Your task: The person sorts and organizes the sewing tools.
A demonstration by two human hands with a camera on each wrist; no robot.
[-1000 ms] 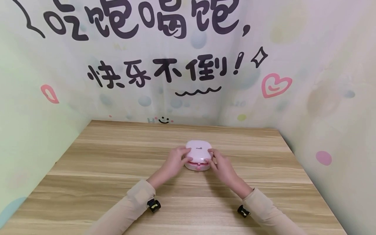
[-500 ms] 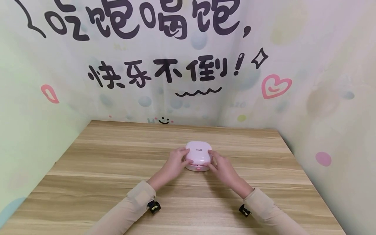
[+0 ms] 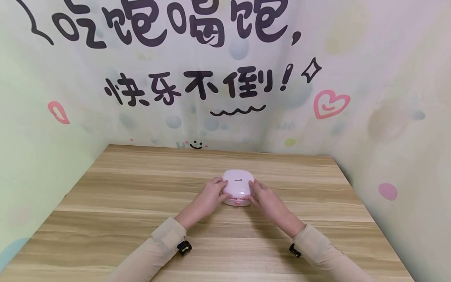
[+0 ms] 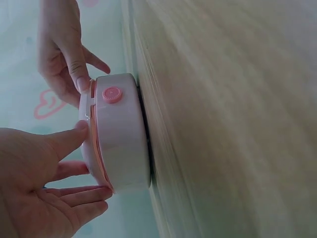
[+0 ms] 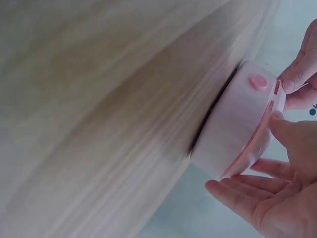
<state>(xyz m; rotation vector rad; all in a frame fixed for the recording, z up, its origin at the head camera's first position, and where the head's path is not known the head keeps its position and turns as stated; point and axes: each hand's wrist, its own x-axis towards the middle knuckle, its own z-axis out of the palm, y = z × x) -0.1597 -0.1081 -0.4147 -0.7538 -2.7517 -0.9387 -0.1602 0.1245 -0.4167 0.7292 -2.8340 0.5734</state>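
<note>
A pale pink, round-cornered case (image 3: 238,188) with a lid sits on the wooden table in the head view. Small dark lettering marks its lid top, and a round pink button (image 4: 112,94) is on the base's front. My left hand (image 3: 204,201) holds the lid's left side, thumb at the front edge and fingers along the side. Mirroring it, my right hand (image 3: 273,203) holds the right side. Between lid (image 5: 265,141) and base, a narrow seam with a darker pink rim shows in both wrist views. What the case contains is hidden.
The wood-grain table (image 3: 141,184) reaches back to a printed fabric wall (image 3: 158,125) with black characters, and more fabric rises at both sides. A small black device (image 3: 184,248) is strapped at the left sleeve, another (image 3: 295,250) at the right.
The lid's front edge has come down toward the base, so the gap at the front is narrower than a second ago. Both hands keep their hold with only slight shifts.
</note>
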